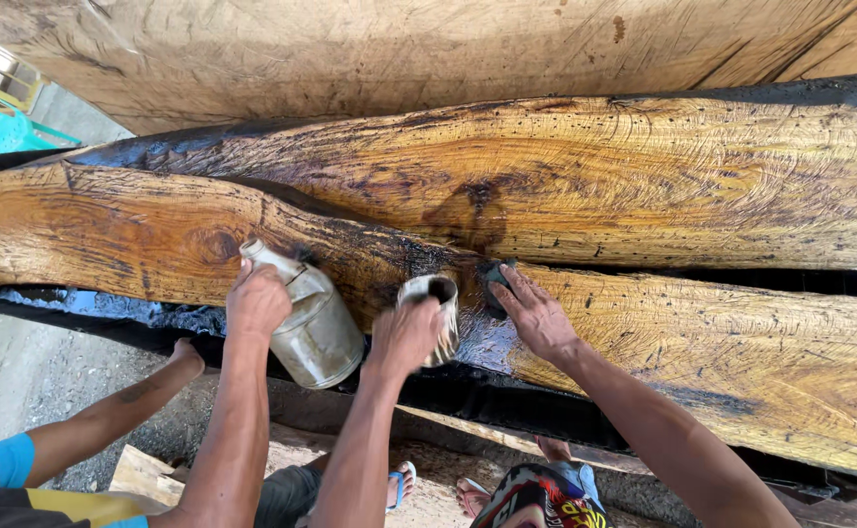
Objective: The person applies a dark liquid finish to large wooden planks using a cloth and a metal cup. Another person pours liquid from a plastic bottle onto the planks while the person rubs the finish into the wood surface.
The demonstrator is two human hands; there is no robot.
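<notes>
Against the wooden slab point(643, 186), left hand point(257, 301) has fingers clamped on a metal can point(316, 328). Right hand point(406, 335) grips a small cup point(432, 291); just right, a co-worker's hand point(536, 315) presses a dark pad point(495, 276).

A long live-edge wooden slab point(154, 235) carries everything, its surface wet and glossy. Directly on it, just beyond the right hand point(407, 332), lies 1 dark pad point(495, 276).
</notes>
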